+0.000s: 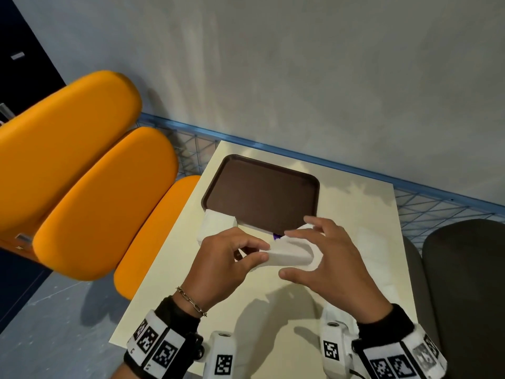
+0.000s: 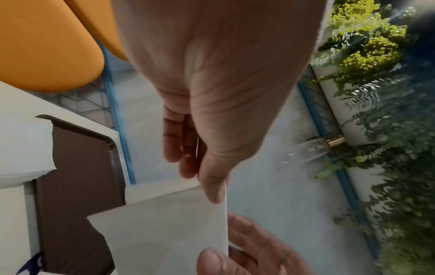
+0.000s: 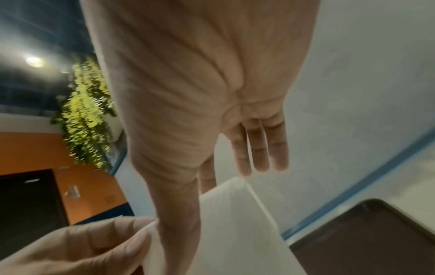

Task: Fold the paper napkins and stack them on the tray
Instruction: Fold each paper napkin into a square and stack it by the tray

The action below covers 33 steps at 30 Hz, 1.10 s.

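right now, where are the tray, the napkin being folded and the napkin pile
brown tray [image 1: 262, 192], head view, bare floor
folded napkin [image 1: 289, 254], head view, top face
napkin pile [image 1: 218, 222], head view, top sheet

Orange cushions [image 1: 90, 170] sit at nine o'clock of the cream surface [image 1: 363, 242]; a dark chair [image 1: 464, 283] at three o'clock; leafy plants [image 2: 376, 93] along a wall.

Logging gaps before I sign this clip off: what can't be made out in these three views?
- Purple item, head view: mostly hidden behind the held napkin and right hand; unidentifiable.
- Napkin pile by the tray: partly behind the left hand; count unreadable.
- Right hand's grip, right wrist view: thumb and forefinger tips hidden by the napkin.
- Tray, both wrist views: cut off by edges.
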Each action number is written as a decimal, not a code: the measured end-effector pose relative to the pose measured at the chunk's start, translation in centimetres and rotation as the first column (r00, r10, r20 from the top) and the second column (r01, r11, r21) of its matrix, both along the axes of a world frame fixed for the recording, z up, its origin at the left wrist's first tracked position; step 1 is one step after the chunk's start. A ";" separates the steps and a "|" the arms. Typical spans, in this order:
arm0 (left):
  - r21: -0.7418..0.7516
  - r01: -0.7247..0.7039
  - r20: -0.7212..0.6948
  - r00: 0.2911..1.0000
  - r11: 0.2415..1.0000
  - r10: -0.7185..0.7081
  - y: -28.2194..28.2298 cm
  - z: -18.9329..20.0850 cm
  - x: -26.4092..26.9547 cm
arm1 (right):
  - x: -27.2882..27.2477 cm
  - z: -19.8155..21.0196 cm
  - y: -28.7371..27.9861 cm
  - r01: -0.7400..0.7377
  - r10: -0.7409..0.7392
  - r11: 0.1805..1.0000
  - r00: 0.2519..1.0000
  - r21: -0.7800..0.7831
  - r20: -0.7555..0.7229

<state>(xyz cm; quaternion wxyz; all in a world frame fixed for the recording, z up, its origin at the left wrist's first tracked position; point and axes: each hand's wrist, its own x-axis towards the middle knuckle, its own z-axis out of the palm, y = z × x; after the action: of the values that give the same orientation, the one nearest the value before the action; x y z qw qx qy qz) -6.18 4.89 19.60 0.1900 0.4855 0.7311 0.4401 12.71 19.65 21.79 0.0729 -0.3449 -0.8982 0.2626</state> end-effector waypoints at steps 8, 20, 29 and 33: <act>0.055 0.016 0.006 1.000 0.998 -0.016 0.5 0.7 0.0 | -2.3 0.2 -0.2 -0.083 0.034 0.974 0.973 -0.210 -0.230; 0.107 -0.070 0.378 0.925 0.992 0.025 -0.7 0.1 -0.4 | -1.1 0.6 -0.1 -0.052 -0.316 0.717 0.865 -0.695 -0.390; 0.110 -0.078 0.166 0.984 0.991 0.059 -0.4 -0.3 0.1 | -0.9 0.7 -0.2 -0.040 -0.359 0.682 0.852 -0.730 -0.382; 0.077 -0.037 0.194 0.981 0.996 0.021 -0.5 -0.3 0.2 | -0.7 0.9 -0.3 -0.054 -0.277 0.725 0.890 -0.686 -0.363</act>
<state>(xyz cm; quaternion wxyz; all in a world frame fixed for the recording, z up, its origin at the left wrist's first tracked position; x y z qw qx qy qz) -6.01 4.37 19.30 0.2340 0.4371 0.6981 0.5166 12.04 19.31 22.73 0.1593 -0.3333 -0.6754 0.6383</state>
